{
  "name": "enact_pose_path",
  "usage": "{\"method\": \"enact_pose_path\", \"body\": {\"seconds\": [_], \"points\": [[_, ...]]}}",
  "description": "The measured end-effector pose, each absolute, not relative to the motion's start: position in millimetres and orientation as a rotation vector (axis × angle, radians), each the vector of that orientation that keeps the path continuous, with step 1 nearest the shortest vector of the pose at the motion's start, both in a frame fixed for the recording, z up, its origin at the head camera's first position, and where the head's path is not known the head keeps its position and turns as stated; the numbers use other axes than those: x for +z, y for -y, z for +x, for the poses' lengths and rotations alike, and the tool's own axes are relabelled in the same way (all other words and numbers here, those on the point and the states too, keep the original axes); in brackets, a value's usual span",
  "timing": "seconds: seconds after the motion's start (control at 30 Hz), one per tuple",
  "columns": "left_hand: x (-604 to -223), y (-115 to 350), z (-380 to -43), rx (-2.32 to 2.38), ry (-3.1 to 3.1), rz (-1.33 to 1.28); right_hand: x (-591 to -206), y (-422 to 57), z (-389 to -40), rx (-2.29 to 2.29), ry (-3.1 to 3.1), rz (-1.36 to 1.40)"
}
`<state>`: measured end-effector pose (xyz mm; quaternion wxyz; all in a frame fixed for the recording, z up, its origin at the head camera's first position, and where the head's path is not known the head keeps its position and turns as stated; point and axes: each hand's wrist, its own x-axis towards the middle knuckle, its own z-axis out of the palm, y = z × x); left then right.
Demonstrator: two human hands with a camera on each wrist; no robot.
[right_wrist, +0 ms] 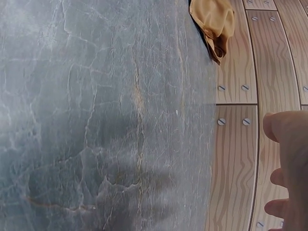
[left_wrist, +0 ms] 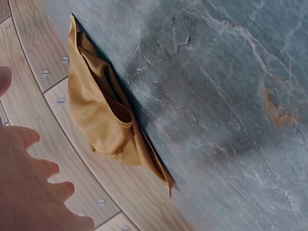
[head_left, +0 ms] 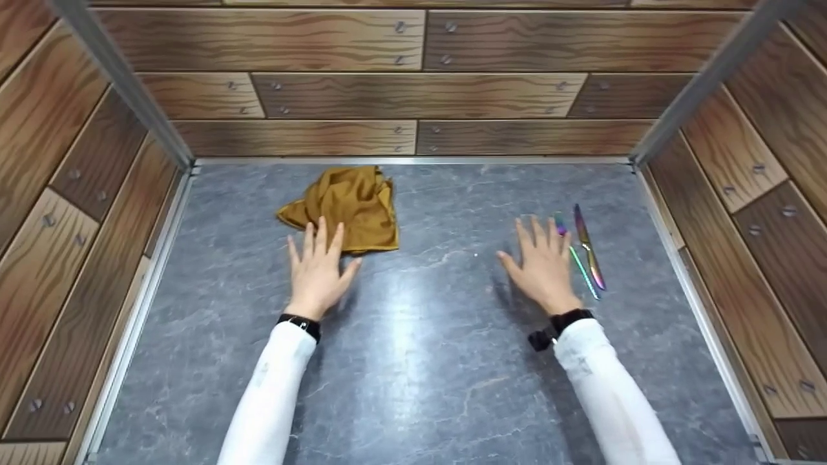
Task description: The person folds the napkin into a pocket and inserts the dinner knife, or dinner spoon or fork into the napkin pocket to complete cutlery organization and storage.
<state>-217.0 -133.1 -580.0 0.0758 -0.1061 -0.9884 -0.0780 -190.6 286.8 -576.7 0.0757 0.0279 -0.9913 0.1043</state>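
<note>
A crumpled mustard-brown cloth [head_left: 355,206] lies on the grey marbled table toward the back left. My left hand [head_left: 316,274], palm down with fingers spread, holds nothing; its fingertips overlap the cloth's near edge in the head view. In the left wrist view the fingers [left_wrist: 45,168] show at the lower left, apart from the cloth [left_wrist: 103,106]. My right hand [head_left: 543,271] is likewise spread and holds nothing. Just right of it lie an iridescent table knife [head_left: 588,245] and a slim iridescent utensil [head_left: 585,274], partly hidden behind the fingers.
Wood-plank-patterned walls [head_left: 336,97] enclose the table [head_left: 452,387] at the back and both sides, with metal strips [head_left: 413,161] along the edges. Black straps [head_left: 300,326] circle both wrists over white sleeves. A tiny white speck lies between the hands.
</note>
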Motion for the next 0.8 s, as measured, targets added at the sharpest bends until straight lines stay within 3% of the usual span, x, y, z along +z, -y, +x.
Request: {"method": "enact_pose_path", "body": {"seconds": [0.53,0.8], "points": [[-591.5,128.1,-201.4,-0.223,2.998,-0.342,-590.3,-289.1,-178.2,0.37,2.978,0.114],[-582.2,127.6,-215.8,-0.2,2.966,-0.321,-581.5,-287.0,-194.9,0.362,2.933,0.122]]}}
